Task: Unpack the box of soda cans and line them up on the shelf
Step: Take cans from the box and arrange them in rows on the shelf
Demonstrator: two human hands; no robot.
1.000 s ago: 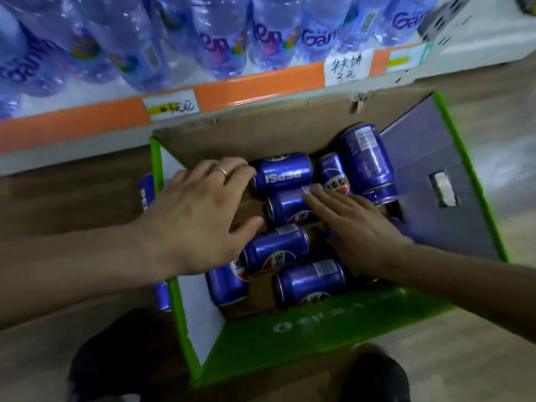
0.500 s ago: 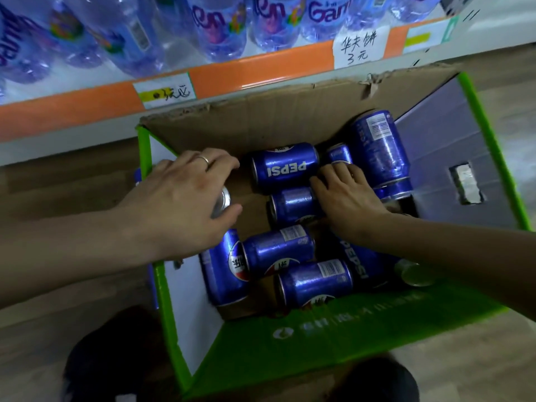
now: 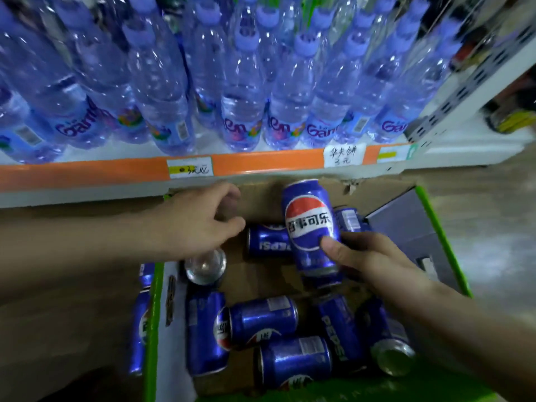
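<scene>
In the head view, one blue soda can (image 3: 311, 227) is held upright by the right hand (image 3: 368, 256), thumb curled on its front, above the open box (image 3: 443, 242) and just below the shelf (image 3: 261, 165). A second can (image 3: 206, 264) is gripped by the left hand (image 3: 197, 224), its shiny end seen below the palm. Both cans are pointed up toward the shelf, and the right hand's can is judged nearer to it; more cans are left lying in the box.
</scene>
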